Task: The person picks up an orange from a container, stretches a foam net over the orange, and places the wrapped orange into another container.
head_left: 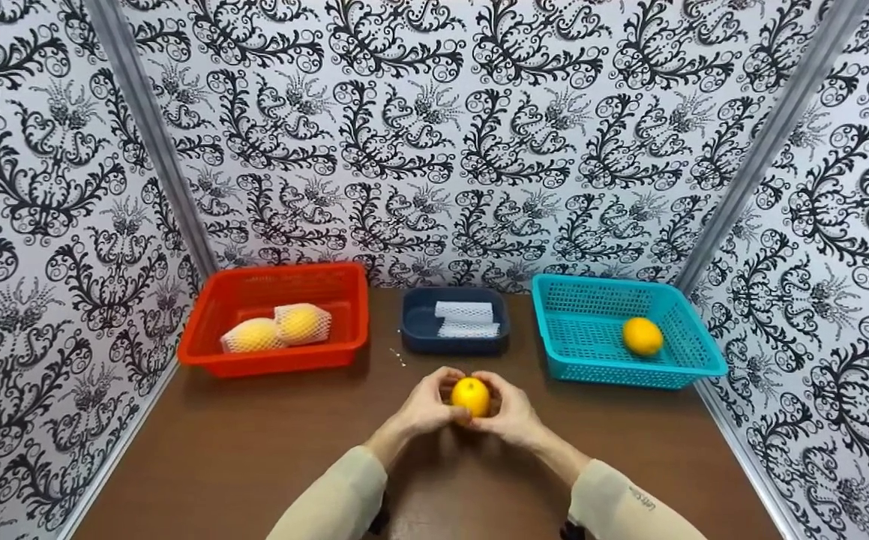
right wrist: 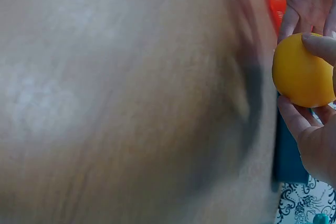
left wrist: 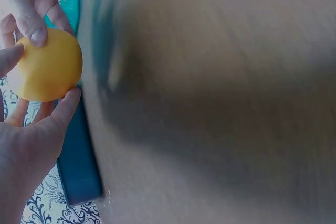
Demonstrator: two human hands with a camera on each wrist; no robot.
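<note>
Smooth-skinned yellow-orange fruit (head_left: 471,394), turquoise plastic basket (head_left: 614,373)

White walls printed with black floral scrollwork enclose a brown worktop (head_left: 269,450) on three sides, the back wall (head_left: 434,150) rising straight behind it and the left wall (head_left: 44,262) and right wall (head_left: 839,262) flanking it. Grey posts (head_left: 153,135) stand in both rear corners, leaning outward in the head view, while pale strips (head_left: 118,454) edge the surface, which catches a whitish sheen in the right wrist view.
</note>
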